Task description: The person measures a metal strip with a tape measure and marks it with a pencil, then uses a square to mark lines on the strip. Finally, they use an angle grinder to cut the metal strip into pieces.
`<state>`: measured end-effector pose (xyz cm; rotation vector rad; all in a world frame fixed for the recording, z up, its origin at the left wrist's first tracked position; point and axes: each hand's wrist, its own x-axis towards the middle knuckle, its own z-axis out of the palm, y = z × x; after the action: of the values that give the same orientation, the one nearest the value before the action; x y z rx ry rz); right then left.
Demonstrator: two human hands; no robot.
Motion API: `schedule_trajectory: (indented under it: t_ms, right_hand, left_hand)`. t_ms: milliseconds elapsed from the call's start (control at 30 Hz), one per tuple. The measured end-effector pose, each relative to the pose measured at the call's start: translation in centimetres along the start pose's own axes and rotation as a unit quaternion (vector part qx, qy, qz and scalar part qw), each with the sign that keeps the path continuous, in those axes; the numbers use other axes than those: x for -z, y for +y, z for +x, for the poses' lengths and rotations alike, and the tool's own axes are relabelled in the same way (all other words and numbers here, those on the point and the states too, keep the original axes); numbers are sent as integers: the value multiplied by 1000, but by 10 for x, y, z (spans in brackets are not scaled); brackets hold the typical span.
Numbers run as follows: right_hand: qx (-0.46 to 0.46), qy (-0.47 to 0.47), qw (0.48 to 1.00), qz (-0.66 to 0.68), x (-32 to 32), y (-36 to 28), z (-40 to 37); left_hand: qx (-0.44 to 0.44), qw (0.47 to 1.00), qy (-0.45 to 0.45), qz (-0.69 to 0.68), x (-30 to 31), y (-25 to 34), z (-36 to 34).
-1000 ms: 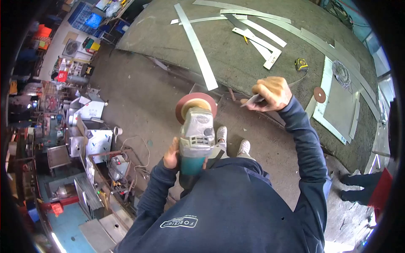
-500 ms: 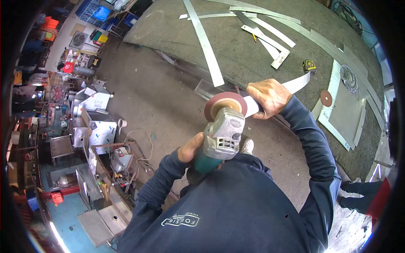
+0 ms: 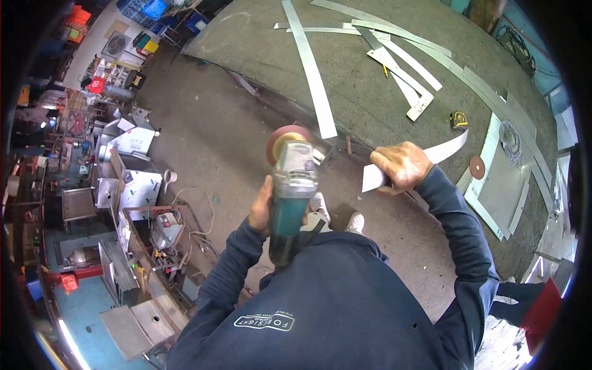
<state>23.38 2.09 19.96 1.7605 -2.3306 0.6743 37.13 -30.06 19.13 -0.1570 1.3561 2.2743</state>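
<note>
My left hand (image 3: 262, 206) is wrapped round the green and grey body of an angle grinder (image 3: 295, 200), with the thumb on one side and fingertips just showing on the other. At the grinder's far end, a reddish-brown abrasive disc (image 3: 285, 137) stands apart from any metal. In my right hand (image 3: 404, 166) is a flat metal strip (image 3: 447, 150), gripped near its end. Its short squared end (image 3: 372, 177) sticks out toward the grinder, while the longer part curves back over the table edge. The fingers underneath are partly hidden.
The dark worktable (image 3: 364, 92) carries long metal strips (image 3: 311, 74), a try square (image 3: 420, 106), a tape measure (image 3: 458, 120) and a spare disc (image 3: 476, 167). Sheet-metal pieces (image 3: 139, 194) and a metal frame crowd the left. Another person's leg (image 3: 515, 302) shows at right.
The grinder has moved left and back from the strip, so the disc no longer overlaps its end. My right hand still holds the strip. The view has shifted slightly.
</note>
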Motion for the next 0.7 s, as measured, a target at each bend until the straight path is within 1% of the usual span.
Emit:
schedule_trajectory:
  t_ms: [33, 67, 100, 133, 167, 200, 233, 267, 300, 333, 367, 400, 433, 467, 500, 533, 567, 600, 667, 700]
  right_hand:
    - [19, 12, 999, -37, 6, 6, 8]
    - [38, 23, 996, -72, 9, 16, 15]
    - [44, 32, 994, -98, 10, 34, 22]
    - [53, 50, 984, -160, 11, 60, 27]
    - [62, 91, 975, -195, 19, 86, 36]
    - [-35, 53, 969, -239, 22, 114, 42]
    - [-81, 76, 920, -376, 28, 129, 59]
    - [-149, 65, 888, -430, 29, 140, 76]
    - [-208, 72, 881, -419, 20, 145, 91]
    - [-267, 79, 870, -406, 5, 149, 105]
    - [-293, 72, 881, -364, -19, 152, 118]
    - [-346, 21, 894, -284, -57, 169, 124]
    - [-396, -28, 889, -228, -85, 165, 139]
    - [-492, -155, 841, -163, -135, 144, 169]
    - [-508, -172, 827, -166, -165, 139, 173]
    - [-538, -167, 817, -123, -192, 142, 176]
    - [-556, -135, 813, -111, -214, 141, 172]
    - [-555, -126, 811, -134, -226, 135, 177]
    - [-559, -143, 801, -160, -243, 132, 176]
    - [-562, -152, 798, -157, -249, 131, 172]
  left_hand:
    - [-8, 999, 53, 3, 10, 0, -5]
    - [-9, 998, 56, -5, 18, 1, -10]
    - [-18, 996, 84, -19, 27, 1, -16]
    - [-28, 993, 113, -32, 38, 2, -21]
    - [-40, 992, 116, -44, 51, 0, -26]
    - [-41, 990, 120, -53, 59, -1, -31]
    - [-56, 986, 141, -71, 67, -1, -36]
    - [-73, 980, 160, -88, 77, 1, -40]
    - [-83, 977, 182, -74, 87, 0, -44]
    - [-88, 976, 184, -80, 95, 1, -46]
    - [-97, 971, 205, -81, 104, 2, -50]
    - [-105, 965, 227, -81, 113, 3, -53]
    - [-123, 963, 224, -89, 118, 7, -55]
    - [-124, 960, 227, -104, 134, 13, -59]
    - [-134, 954, 244, -108, 143, 18, -64]
    - [-145, 948, 260, -110, 152, 24, -67]
    - [-151, 948, 262, -101, 157, 27, -69]
    - [-152, 948, 262, -101, 167, 32, -69]
    - [-160, 945, 270, -95, 180, 34, -73]
    - [-150, 945, 273, -99, 184, 35, -76]
